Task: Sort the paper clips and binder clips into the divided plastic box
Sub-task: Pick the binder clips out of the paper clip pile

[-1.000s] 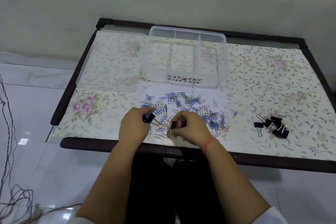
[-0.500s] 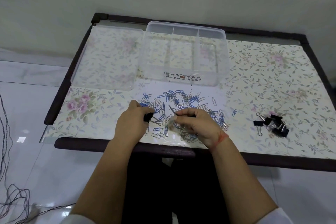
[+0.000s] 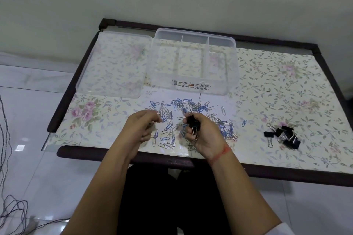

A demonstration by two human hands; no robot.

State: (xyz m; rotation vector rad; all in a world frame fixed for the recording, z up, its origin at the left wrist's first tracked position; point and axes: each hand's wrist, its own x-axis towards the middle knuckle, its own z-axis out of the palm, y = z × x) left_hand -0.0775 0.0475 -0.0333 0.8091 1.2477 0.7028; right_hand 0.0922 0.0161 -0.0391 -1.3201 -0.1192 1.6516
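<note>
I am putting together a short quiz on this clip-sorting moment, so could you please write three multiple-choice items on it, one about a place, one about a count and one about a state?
1. Where does the loose pile of black binder clips lie?
A. inside the box
B. on the table, right of the paper clips
C. on the lid

2. How many compartments does the divided plastic box show?
A. three
B. five
C. one

3. What does the right hand hold?
A. nothing
B. the lid
C. black binder clips

Answers:
1 B: the pile sits on the floral tabletop, right of the paper clips.
2 A: two dividers split the box into three bays.
3 C: its fingers close around held binder clips; the left hand is curled beside it, and whether it holds anything is unclear.
</note>
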